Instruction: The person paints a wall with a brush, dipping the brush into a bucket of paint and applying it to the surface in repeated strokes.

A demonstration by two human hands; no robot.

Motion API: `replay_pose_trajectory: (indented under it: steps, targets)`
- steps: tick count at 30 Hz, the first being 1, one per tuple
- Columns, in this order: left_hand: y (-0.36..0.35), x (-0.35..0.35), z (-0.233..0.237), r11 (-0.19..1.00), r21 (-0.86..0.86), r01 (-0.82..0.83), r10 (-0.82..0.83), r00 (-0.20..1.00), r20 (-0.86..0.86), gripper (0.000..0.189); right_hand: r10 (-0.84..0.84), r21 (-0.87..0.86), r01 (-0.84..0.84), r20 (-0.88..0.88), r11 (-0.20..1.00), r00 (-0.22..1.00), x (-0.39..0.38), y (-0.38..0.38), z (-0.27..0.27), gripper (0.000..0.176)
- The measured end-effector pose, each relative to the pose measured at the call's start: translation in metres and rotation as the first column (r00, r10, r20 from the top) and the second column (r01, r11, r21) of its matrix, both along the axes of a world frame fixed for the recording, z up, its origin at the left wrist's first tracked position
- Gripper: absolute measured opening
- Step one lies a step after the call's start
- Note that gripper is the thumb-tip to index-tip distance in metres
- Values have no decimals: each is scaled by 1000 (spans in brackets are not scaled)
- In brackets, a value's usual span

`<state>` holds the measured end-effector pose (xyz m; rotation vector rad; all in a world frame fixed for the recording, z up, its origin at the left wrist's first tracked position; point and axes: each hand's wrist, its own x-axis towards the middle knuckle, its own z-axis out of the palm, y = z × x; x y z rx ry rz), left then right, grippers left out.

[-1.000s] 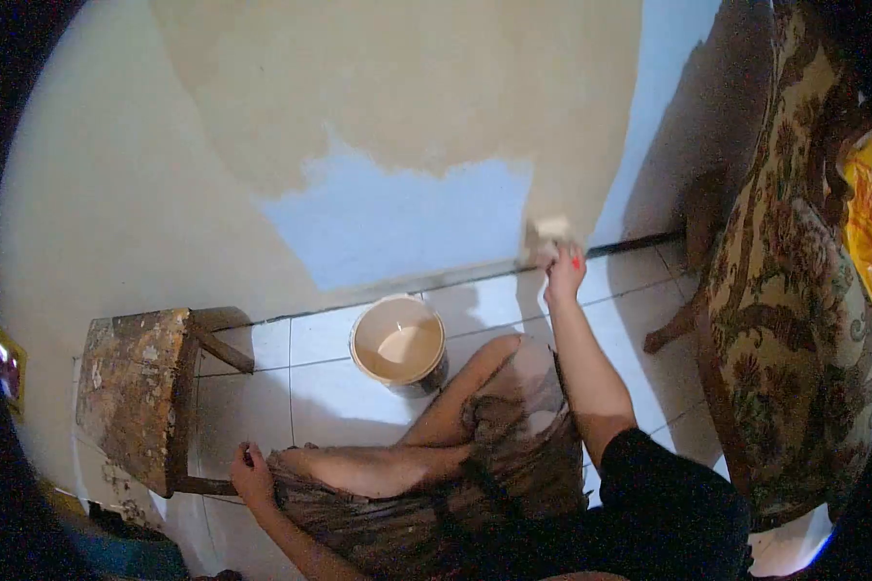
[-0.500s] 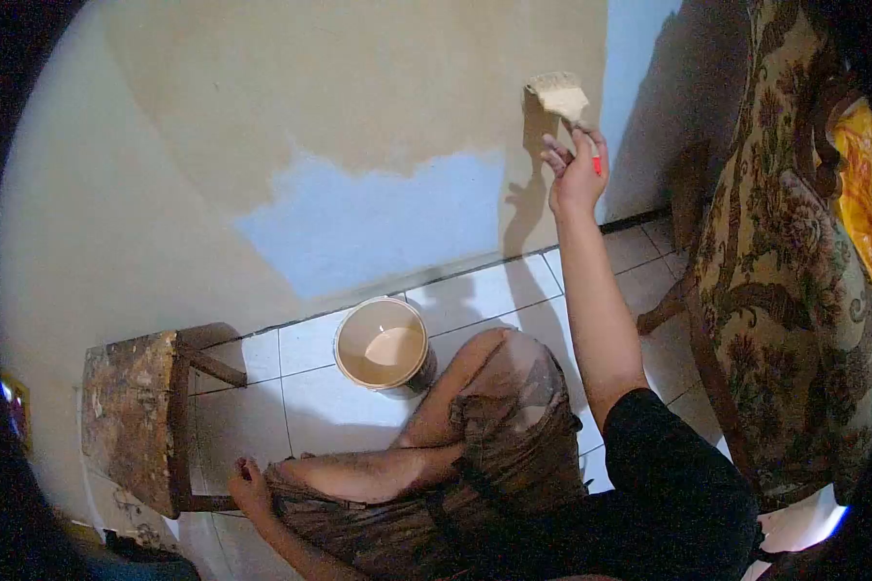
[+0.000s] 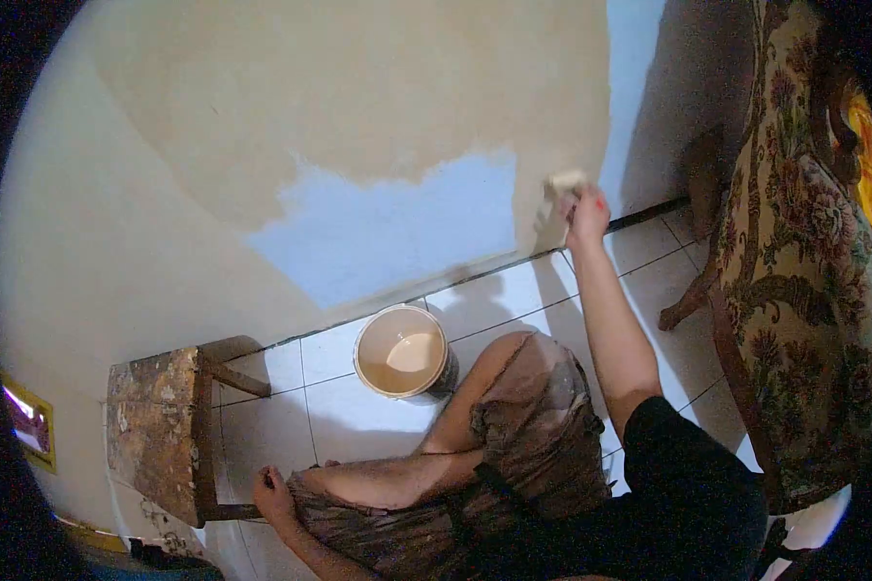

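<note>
My right hand (image 3: 587, 215) is closed around a paintbrush (image 3: 566, 181), low on the wall near the floor. The brush head is pale with cream paint and slightly blurred, and a bit of red handle shows by the hand. Fresh beige paint covers much of the wall (image 3: 358, 87), around a light blue patch (image 3: 407, 218). My left hand (image 3: 274, 496) rests by my knee with its fingers curled in, and nothing shows in it. Between my legs and the wall, a paint bucket (image 3: 360, 363) stands upright on the floor with cream paint (image 3: 415, 352) inside.
A paint-spattered wooden stool (image 3: 157, 426) stands at the left. On the right is an armchair with flowered upholstery (image 3: 794, 290), its wooden leg close to the wall. White floor tiles (image 3: 331, 418) run up to the wall. Another blue strip (image 3: 632, 68) runs up the wall at right.
My right hand has brought the paintbrush down the wall from higher up, toward the floor. The whole view has shifted slightly. My left hand stays by my knee.
</note>
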<state>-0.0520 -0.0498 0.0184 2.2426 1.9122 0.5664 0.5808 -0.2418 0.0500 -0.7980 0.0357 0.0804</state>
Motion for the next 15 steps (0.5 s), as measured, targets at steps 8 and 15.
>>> replay_pose_trajectory:
  steps: [8, 15]
  targets:
    - [-14, 22, 22, 987, -107, -121, 130, 989, 76, 34, -129, 28, 126, 188, 992, 974, -4, -3, 42, 22]
    - [1, 27, 23, 975, -67, 211, -200, 970, 137, 35, 52, -272, -85, -125, 959, 991, -53, -18, -88, 21]
